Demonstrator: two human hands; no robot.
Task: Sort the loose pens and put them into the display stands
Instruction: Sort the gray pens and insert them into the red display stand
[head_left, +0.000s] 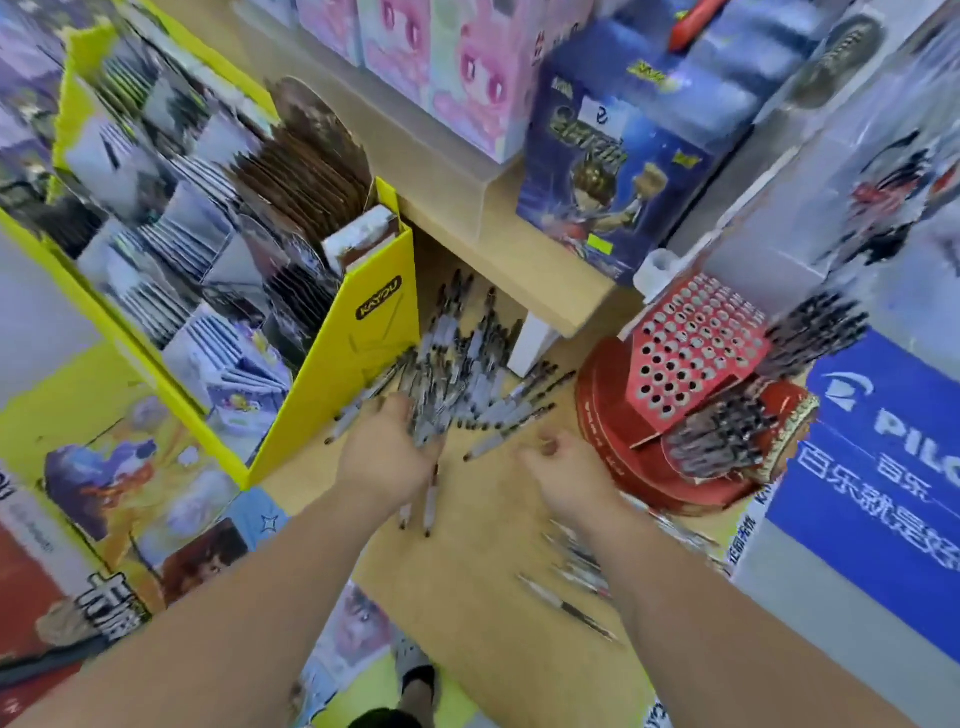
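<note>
left hand (392, 449) at near edge of loose pens (462, 364) heaped on wooden counter (483, 519); fingers curled round a few, ends protruding under the wrist; right hand (563, 470) beside it, fingers loosely curled, blurred, contents cannot tell; red display stand (691, 343) at right, partly filled

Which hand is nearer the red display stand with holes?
Right. The right hand is just beside the red stand; the left hand is farther off, among the loose pens.
</note>
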